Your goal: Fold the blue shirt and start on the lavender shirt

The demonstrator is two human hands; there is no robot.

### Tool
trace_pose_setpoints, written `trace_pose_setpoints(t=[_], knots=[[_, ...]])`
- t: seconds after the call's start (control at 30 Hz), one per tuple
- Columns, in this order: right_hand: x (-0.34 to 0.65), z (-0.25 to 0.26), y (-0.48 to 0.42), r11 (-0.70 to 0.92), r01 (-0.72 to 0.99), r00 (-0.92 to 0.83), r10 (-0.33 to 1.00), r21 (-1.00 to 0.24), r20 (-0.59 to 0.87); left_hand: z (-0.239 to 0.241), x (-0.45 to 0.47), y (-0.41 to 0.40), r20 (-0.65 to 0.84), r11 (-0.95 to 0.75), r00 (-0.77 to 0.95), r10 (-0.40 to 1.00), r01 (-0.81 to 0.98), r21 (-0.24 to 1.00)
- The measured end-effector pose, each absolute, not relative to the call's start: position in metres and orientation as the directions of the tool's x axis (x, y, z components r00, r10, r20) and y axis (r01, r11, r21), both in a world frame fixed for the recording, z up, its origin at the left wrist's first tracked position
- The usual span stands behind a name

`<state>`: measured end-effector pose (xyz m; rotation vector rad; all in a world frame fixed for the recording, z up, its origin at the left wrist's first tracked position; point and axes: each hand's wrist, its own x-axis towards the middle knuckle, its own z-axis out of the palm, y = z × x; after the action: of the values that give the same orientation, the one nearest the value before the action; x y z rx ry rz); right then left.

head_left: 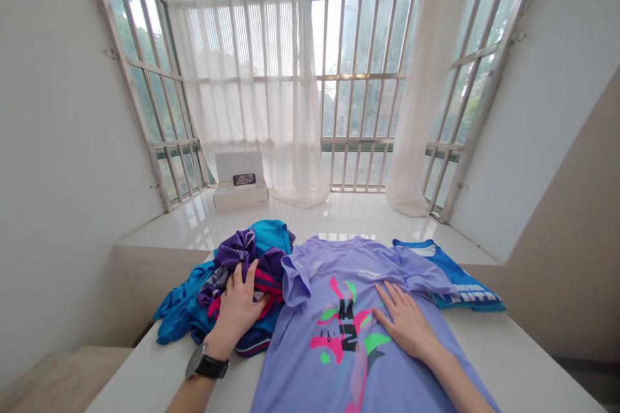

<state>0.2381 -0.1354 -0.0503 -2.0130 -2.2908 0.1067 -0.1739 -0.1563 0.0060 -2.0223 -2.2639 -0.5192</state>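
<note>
A lavender T-shirt (pixel 310 335) with a pink, green and black print lies spread flat, front side up, its collar toward the window. My right hand (pixel 404 322) rests flat on its chest, fingers stretched out. To the left is a crumpled pile of clothes (pixel 179 303) in blue, purple and red. On that pile lies my left hand (pixel 241 303), fingers spread, with a black-strapped watch on the wrist. The shirt's left-side sleeve touches the pile. A folded blue garment (pixel 453 271) with white lettering sits at the right, partly under the other sleeve.
The clothes lie on a white surface (pixel 523 361) in front of a glossy window ledge (pixel 349 210). On the ledge stands an open white box (pixel 241 197) with a phone (pixel 244 179) propped on it. Sheer curtains (pixel 295 110) hang before barred windows.
</note>
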Motion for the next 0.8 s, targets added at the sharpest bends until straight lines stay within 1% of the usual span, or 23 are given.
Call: trace_pose_setpoints(t=[0.1,0.17,0.27,0.37,0.43,0.57,0.6,0.63,0.77,0.8], knots=[[0.236,-0.052,-0.130,0.118,0.987,-0.116,0.993,-0.111,0.025,0.013,-0.160,-0.152,0.191,0.190,-0.216,0.958,0.971,0.145],[0.235,-0.053,-0.128,0.115,0.987,-0.111,0.993,-0.114,0.034,0.013,-0.152,-0.150,0.182,0.229,-0.246,0.952,0.967,0.109],[0.236,-0.055,-0.127,0.127,0.985,-0.123,0.992,-0.119,0.036,0.011,-0.148,-0.148,0.193,0.229,-0.240,0.951,0.970,0.081],[0.238,-0.054,-0.127,0.136,0.983,-0.133,0.991,-0.122,0.031,0.014,-0.155,-0.147,0.206,0.186,-0.195,0.959,0.981,0.062],[0.238,-0.054,-0.128,0.131,0.983,-0.128,0.991,-0.129,0.032,0.020,-0.165,-0.147,0.202,0.141,-0.153,0.967,0.987,0.075],[0.239,-0.053,-0.127,0.132,0.981,-0.128,0.991,-0.143,0.041,0.031,-0.186,-0.148,0.186,0.067,-0.098,0.978,0.983,0.169],[0.239,-0.053,-0.127,0.135,0.980,-0.130,0.991,-0.144,0.043,0.031,-0.188,-0.149,0.198,0.056,-0.089,0.976,0.985,0.164],[0.239,-0.053,-0.127,0.136,0.980,-0.131,0.990,-0.145,0.045,0.028,-0.189,-0.151,0.219,0.052,-0.081,0.972,0.990,0.135],[0.239,-0.054,-0.126,0.135,0.980,-0.130,0.991,-0.146,0.038,0.006,-0.174,-0.160,0.360,0.088,-0.054,0.931,0.993,-0.077],[0.239,-0.054,-0.126,0.134,0.980,-0.130,0.991,-0.147,0.037,0.002,-0.170,-0.162,0.383,0.091,-0.045,0.923,0.990,-0.104]])
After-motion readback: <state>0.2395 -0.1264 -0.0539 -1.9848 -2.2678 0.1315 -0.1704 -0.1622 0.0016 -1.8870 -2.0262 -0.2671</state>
